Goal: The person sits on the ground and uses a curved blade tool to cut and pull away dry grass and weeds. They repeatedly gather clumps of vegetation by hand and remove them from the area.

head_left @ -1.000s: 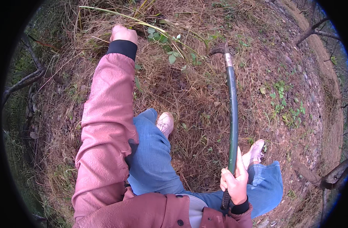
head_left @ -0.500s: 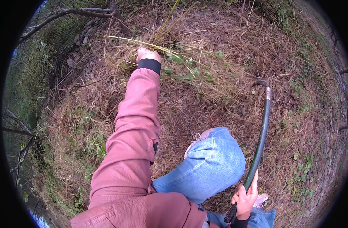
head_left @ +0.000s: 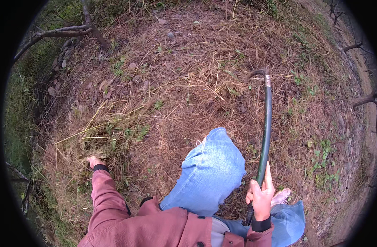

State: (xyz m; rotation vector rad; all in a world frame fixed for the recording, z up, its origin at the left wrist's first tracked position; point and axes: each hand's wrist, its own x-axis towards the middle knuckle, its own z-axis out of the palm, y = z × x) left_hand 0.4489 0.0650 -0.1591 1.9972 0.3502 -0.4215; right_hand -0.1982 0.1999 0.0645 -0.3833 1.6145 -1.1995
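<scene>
At the left, my left hand [head_left: 94, 160] is low among dry grass, its fingers mostly hidden by stalks. It looks closed on a bundle of cut grass [head_left: 110, 131], with yellow stems and some green leaves spreading up and to the right of it. My right hand [head_left: 261, 198] is wrapped round the lower part of a long-handled sickle [head_left: 265, 131]. This has a curved dark green handle with a black ribbed grip end. Its hooked dark blade [head_left: 256, 73] points left at the top, over the ground litter.
My bent knee in blue jeans [head_left: 215, 164] is in the middle, and a pale shoe [head_left: 281, 196] shows at the lower right. Dry straw [head_left: 184, 111] covers the slope. A forked branch [head_left: 65, 32] stands at the upper left; bare branches [head_left: 363, 99] reach in from the right.
My left hand has come from the upper middle down to the left with the grass bundle. The sickle has shifted slightly left and up, still in my right hand. The view has moved too.
</scene>
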